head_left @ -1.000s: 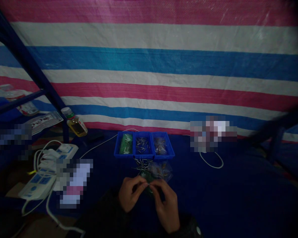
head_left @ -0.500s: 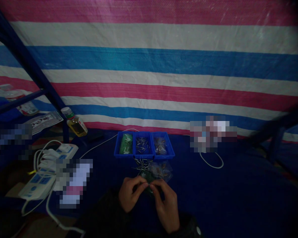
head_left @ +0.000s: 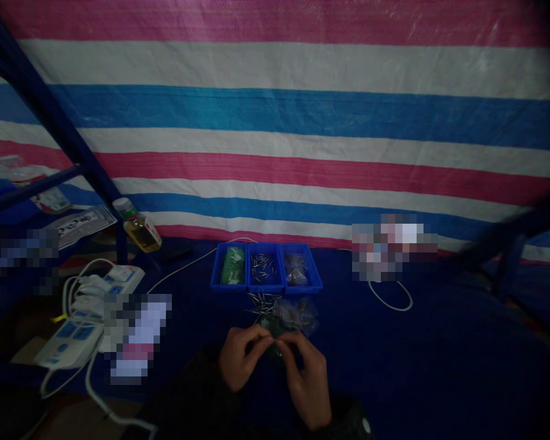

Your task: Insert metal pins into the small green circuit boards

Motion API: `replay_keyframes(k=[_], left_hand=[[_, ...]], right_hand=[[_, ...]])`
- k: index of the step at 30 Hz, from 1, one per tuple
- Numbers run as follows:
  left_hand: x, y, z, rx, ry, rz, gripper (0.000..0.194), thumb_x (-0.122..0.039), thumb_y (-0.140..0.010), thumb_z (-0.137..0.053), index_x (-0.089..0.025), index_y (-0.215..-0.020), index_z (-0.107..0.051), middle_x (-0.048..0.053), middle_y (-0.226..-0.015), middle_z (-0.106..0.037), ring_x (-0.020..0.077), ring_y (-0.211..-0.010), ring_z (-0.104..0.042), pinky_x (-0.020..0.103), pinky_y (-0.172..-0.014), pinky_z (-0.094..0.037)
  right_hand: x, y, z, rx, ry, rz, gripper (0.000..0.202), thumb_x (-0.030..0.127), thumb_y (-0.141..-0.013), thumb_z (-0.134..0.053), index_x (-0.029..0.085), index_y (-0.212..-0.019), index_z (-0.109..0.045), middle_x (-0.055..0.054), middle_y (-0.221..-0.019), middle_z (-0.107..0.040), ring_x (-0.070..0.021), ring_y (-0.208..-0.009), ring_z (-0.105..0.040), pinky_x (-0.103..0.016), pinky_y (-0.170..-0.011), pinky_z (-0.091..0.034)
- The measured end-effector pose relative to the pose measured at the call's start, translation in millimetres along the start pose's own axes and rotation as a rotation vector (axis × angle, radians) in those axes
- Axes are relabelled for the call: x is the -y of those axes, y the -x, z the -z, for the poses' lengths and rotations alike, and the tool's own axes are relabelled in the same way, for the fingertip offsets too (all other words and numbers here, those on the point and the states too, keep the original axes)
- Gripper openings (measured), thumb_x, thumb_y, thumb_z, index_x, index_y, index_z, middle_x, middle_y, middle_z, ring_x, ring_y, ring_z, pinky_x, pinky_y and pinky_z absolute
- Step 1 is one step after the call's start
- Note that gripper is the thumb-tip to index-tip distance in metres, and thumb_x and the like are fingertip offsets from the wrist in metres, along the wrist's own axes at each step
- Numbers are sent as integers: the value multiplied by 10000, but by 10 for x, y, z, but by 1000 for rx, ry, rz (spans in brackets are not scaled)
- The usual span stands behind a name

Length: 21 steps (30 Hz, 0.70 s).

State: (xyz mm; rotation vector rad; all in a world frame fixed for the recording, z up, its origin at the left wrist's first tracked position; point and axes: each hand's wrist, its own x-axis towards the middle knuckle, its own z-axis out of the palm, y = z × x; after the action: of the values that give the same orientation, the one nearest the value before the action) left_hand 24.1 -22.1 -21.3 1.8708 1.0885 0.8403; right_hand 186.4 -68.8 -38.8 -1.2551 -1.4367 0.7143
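Both my hands meet low in the middle of the head view, thumb and forefinger pinched on each. My left hand and my right hand grip the top of a small green plastic bag, fingertips nearly touching. The fingers partly cover the bag. Just beyond them lie a loose pile of thin metal pins or screws and a clear bag with small brownish pieces. Farther back stand three joined blue bins: a left bin with green bags, a middle bin with metal pieces, a right bin with clear bags.
On the left are a white power strip with plugs and cables, and a bottle of yellow liquid. A striped sheet hangs behind the dark blue surface. A white cable loop lies right. Some items are pixelated.
Both hands keep nearly the same place and pinch. Nothing else has visibly moved.
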Motion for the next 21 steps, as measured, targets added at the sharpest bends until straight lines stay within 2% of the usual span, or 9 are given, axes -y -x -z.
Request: replay_keyframes(k=[10, 21], left_hand=[[-52, -11, 8, -8, 11, -8, 295, -343, -983, -539, -170, -798, -690, -13, -613, -587, 124, -546, -523, 235, -574, -355], [-9, -7, -4, 0, 17, -7, 295, -342, -987, -539, -167, -802, -687, -8, -643, -608, 127, -582, -547, 231, -595, -371]], right_hand=[[34, -14, 0, -34, 15, 7, 188, 266, -998, -540, 204, -878, -671, -22, -805, -700, -168, -725, -678, -240, -677, -512], [0, -4, -8, -26, 22, 7, 178, 265, -1004, -544, 204, -898, -673, -21, -818, -699, -167, -734, -673, -243, -683, -505]])
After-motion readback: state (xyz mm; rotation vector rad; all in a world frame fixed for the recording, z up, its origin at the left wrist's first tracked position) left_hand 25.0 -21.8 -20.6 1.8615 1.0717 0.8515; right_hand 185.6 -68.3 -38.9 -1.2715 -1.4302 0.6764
